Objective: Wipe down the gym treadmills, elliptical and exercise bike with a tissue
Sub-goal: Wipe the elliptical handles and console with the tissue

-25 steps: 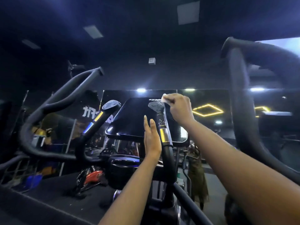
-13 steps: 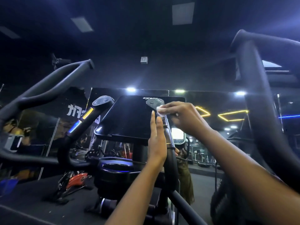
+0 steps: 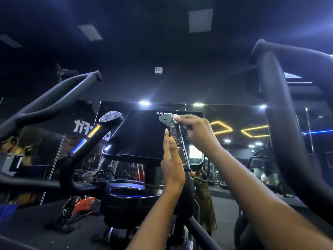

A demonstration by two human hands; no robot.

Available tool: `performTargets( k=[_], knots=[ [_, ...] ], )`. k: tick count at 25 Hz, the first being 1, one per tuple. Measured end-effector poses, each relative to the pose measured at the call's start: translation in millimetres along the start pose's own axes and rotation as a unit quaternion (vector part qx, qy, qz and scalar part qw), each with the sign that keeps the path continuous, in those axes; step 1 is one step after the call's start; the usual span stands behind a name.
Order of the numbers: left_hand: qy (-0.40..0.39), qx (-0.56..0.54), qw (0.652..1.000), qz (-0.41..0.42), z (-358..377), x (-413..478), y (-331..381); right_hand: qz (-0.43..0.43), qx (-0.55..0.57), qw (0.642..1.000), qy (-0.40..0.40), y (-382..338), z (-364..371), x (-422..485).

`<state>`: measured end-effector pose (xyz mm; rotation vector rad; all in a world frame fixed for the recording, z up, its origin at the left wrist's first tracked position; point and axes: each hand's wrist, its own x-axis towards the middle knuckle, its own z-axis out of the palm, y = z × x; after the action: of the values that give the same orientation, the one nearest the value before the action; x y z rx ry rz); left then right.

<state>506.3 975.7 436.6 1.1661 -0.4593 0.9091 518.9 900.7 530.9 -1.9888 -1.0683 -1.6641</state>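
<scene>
I stand at a black elliptical with a dark console screen [image 3: 142, 134] in the middle of the view. My right hand [image 3: 196, 134] pinches a small white tissue [image 3: 175, 117] against the button-topped end of the right inner handle [image 3: 166, 120]. My left hand [image 3: 172, 163] lies flat with straight fingers against the left side of that handle's shaft. The matching left inner handle [image 3: 100, 130] with yellow and blue strips stands free.
Long curved outer arms rise at the left [image 3: 54, 100] and right [image 3: 281, 112]. A cup holder ring [image 3: 126, 192] sits under the console. A mirror wall behind reflects a person [image 3: 203, 192], ceiling lights and other machines. A red machine [image 3: 81, 206] stands low left.
The tissue hand slid from the console's top edge down onto the handle's button end and stays there. My left hand shifted slightly along the shaft. The view tilted.
</scene>
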Motion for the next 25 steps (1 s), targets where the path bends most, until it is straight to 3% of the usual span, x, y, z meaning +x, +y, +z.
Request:
performTargets(
  k=[4,7,10,16,21,25],
  knots=[
    [0.005,-0.005,1.000,-0.001,0.5,0.9,-3.0,0.040,0.109,0.992,0.051,-17.9,1.1,-45.9],
    [0.005,-0.005,1.000,-0.001,1.2,-0.4,-1.5,0.143,0.177,0.971,0.074,-8.0,6.5,-32.9],
    [0.004,-0.018,1.000,-0.003,1.6,0.7,-3.7,0.213,0.203,0.955,0.046,2.0,13.8,-12.6],
    [0.012,-0.021,0.999,0.022,1.2,1.0,0.0,0.095,0.181,0.975,0.083,-21.3,13.0,-65.3],
    [0.008,-0.025,1.000,-0.011,0.9,-2.7,6.8,0.067,0.148,0.983,0.080,-35.1,-0.5,-113.0],
    [0.012,-0.032,0.999,-0.031,0.3,-3.3,4.5,0.033,0.094,0.989,0.113,-27.0,-9.8,-75.3]
  ],
)
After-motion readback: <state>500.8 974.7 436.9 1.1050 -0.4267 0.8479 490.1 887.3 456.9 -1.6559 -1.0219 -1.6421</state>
